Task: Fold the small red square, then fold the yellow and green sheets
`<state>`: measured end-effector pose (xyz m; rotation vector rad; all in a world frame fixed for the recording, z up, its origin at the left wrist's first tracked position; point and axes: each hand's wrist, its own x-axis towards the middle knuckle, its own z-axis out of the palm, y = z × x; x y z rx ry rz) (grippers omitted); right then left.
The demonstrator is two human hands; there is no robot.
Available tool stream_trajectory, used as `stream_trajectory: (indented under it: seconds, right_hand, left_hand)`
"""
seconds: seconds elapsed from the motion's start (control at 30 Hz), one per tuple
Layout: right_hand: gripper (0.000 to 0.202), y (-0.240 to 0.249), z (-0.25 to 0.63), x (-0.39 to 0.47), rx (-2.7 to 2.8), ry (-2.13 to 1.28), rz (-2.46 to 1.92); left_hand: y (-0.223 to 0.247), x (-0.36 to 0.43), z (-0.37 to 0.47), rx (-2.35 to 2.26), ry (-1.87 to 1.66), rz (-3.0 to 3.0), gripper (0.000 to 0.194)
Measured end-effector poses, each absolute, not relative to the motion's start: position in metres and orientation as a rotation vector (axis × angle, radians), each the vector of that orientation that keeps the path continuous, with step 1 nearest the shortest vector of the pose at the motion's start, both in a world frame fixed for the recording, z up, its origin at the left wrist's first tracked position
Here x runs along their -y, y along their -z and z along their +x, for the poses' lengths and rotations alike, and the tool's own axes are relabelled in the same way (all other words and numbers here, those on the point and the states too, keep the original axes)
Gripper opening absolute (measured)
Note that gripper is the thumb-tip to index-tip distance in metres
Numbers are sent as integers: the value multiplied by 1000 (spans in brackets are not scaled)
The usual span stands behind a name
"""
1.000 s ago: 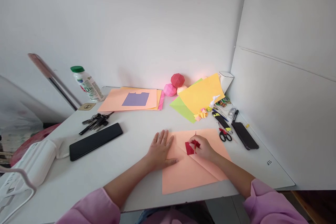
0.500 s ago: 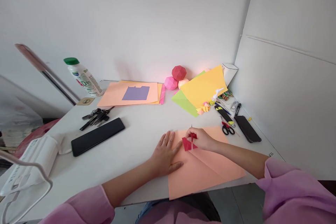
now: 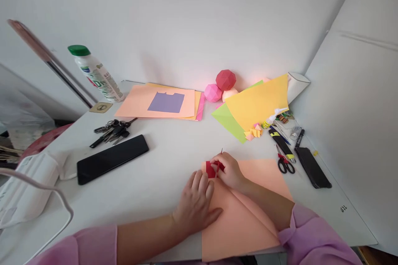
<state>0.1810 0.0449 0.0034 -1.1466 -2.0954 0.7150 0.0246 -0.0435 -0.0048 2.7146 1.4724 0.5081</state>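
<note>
My right hand (image 3: 230, 172) is closed around a thin red pencil (image 3: 221, 152), held with its upper end pointing up and slightly right. Under the pencil lies a small piece of red paper (image 3: 210, 168), partly covered by my fingers. The red paper rests at the far left corner of a large peach sheet (image 3: 238, 232), which has a raised crease running diagonally toward me. My left hand (image 3: 195, 203) lies palm down across the sheet's left edge, fingers extended and slightly bent, just below the red paper. The pencil's lower tip is hard to make out.
Scissors (image 3: 285, 165), a box cutter (image 3: 281, 145) and a black phone (image 3: 312, 167) lie at right. Colored sheets (image 3: 258, 101), small folded paper pieces (image 3: 253, 132) and paper balls (image 3: 226, 80) are behind. Keys (image 3: 113, 130), a black slab (image 3: 112, 158) and a bottle (image 3: 96, 74) stand left.
The red paper and my right hand have shifted to the sheet's far left corner. My left hand has drawn its fingers closer together. The camera view has tilted and moved nearer.
</note>
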Motion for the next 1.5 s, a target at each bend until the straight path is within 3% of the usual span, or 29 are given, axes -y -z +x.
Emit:
stream_trajectory:
  seconds: [0.1, 0.37, 0.67, 1.5]
  right_hand:
    - [16, -4, 178, -44, 2189, -653, -1121]
    - [25, -11, 186, -46, 2191, -599, -980]
    - [25, -13, 200, -44, 2398, -304, -771]
    - [18, -16, 200, -47, 2439, -392, -726]
  left_hand:
    - [9, 43, 21, -1421, -712, 2738, 65]
    - [8, 36, 15, -1286, -466, 2743, 82]
    - [-6, 40, 16, -1389, -438, 2735, 68]
    - [-10, 40, 15, -1437, -448, 2624, 66]
